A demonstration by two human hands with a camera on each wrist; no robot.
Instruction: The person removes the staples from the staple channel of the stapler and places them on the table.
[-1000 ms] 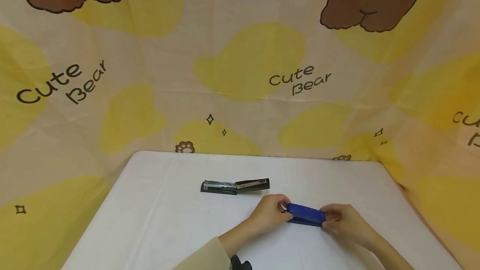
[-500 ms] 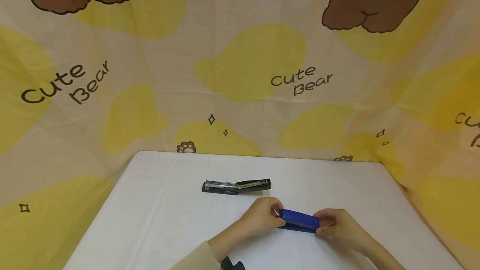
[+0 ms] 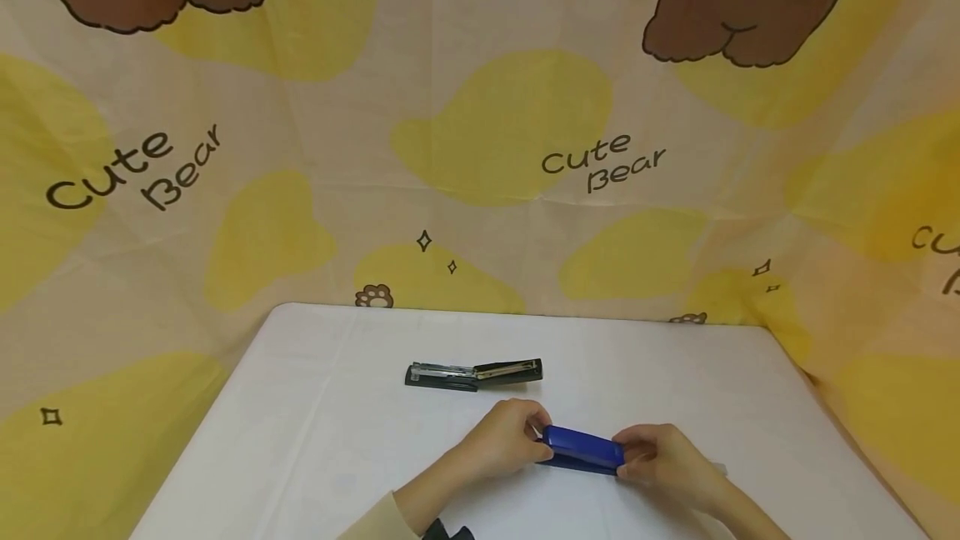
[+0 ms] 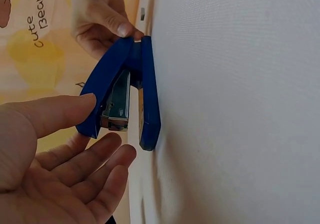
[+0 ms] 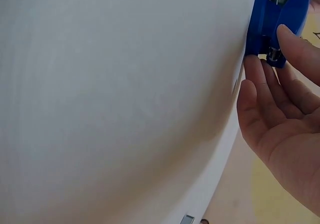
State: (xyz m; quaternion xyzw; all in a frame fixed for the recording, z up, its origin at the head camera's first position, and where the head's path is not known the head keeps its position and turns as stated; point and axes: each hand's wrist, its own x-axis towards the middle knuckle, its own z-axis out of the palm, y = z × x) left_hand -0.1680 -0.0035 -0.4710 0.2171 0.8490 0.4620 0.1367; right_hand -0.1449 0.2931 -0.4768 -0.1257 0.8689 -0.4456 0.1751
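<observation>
A blue stapler [image 3: 583, 450] is held between both hands in the head view, low over or on the white table. My left hand [image 3: 504, 437] pinches the top cover at its front end with thumb and index finger; in the left wrist view the other fingers of this left hand [image 4: 75, 169] are spread below. There the stapler [image 4: 107, 79] shows its metal magazine between cover and base. At the hinge end, my right hand [image 3: 663, 458] pinches the stapler, its thumb on the blue body in the right wrist view. Beyond them lies a black stapler [image 3: 474, 374], folded wide apart.
The white table [image 3: 337, 440] runs back to a yellow patterned cloth [image 3: 480, 148] hanging behind it. A small silvery piece [image 5: 187, 219] lies on the table behind the right hand; its kind is unclear.
Both hands have shifted left and slightly nearer with the blue stapler between them. A pale bit has come into view behind the right hand. The black stapler stays put.
</observation>
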